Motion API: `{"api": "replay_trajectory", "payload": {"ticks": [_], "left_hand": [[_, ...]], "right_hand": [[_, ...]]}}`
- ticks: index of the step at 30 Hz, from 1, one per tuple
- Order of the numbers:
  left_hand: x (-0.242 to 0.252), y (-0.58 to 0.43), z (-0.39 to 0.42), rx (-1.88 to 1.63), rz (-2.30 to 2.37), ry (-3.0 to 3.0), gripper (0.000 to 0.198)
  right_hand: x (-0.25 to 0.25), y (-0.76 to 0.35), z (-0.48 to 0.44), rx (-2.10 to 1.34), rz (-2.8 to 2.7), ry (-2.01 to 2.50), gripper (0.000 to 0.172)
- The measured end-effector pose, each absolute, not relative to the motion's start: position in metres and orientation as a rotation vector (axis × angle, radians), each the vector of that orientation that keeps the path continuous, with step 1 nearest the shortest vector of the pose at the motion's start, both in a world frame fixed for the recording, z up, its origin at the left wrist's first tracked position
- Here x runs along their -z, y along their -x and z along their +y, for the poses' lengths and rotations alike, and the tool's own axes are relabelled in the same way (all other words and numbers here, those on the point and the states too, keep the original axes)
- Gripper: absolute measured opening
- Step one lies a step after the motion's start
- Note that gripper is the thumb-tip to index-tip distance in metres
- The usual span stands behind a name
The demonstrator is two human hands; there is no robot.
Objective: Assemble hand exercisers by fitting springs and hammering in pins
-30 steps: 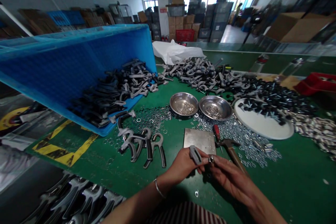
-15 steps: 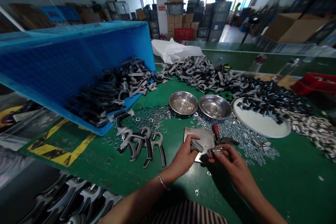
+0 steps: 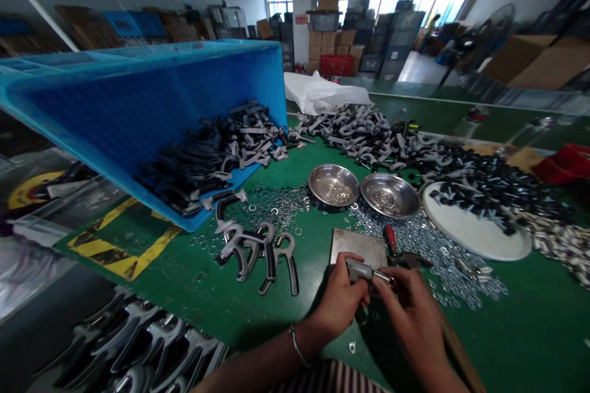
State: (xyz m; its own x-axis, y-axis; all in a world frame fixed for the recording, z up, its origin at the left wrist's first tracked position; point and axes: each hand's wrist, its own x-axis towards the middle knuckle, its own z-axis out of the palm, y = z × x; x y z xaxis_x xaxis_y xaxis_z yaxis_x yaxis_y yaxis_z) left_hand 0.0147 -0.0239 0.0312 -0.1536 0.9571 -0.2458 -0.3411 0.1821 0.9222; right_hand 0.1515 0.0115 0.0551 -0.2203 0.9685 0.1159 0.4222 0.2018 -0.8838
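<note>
My left hand [image 3: 340, 302] is closed around a grey hand-grip handle [image 3: 359, 270], above the front of a flat metal plate [image 3: 353, 239]. My right hand [image 3: 412, 313] pinches a shiny coiled metal spring [image 3: 385, 278] at the handle's right end. The two parts meet there, but whether the spring sits inside the handle I cannot tell. Beyond my right hand lie a hammer [image 3: 412, 259] and a red-handled tool [image 3: 391, 238]. Several assembled grey-and-black hand grips [image 3: 292, 261] rest on the table to the left.
A blue crate [image 3: 184, 83] on its side holds many handles. Two steel bowls [image 3: 318, 179] contain small metal parts; a white plate [image 3: 454, 224] bears black knobs with screws. Loose washers [image 3: 442, 276] spread around. More finished grips [image 3: 152, 344] lie at lower left.
My hands have come together, bringing the spring against the end of the handle. The handle has turned in my left hand. The whole view has shifted slightly.
</note>
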Motion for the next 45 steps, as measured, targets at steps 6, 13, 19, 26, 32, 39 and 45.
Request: {"api": "replay_trajectory", "payload": {"ticks": [6, 13, 19, 26, 32, 39, 45], "left_hand": [[-0.055, 0.019, -0.032, -0.822, 0.898, -1.054, 0.052], [-0.049, 0.052, -0.058, -1.216, 0.872, -0.629, 0.035], [-0.072, 0.103, -0.07, -1.442, 1.238, -0.778, 0.033], [-0.063, 0.107, -0.047, -1.534, 1.76, -1.102, 0.032], [-0.052, 0.061, -0.006, -1.439, 1.597, -1.456, 0.024], [-0.052, 0.023, 0.001, -1.338, 1.562, -1.52, 0.02], [-0.066, 0.008, -0.007, -1.288, 1.623, -1.433, 0.024]], "right_hand": [[-0.089, -0.159, 0.047, -1.569, -1.88, 1.106, 0.029], [-0.067, -0.079, 0.083, -1.471, -2.434, 0.81, 0.027], [-0.019, 0.023, 0.096, -1.07, -2.627, 0.706, 0.01], [-0.024, -0.03, 0.092, -1.224, -2.289, 0.83, 0.019], [-0.038, -0.103, 0.049, -1.907, -1.388, 0.938, 0.037], [-0.048, -0.12, 0.038, -2.211, -0.917, 0.859, 0.027], [-0.048, -0.141, 0.034, -1.529, -1.56, 0.941, 0.02]]}}
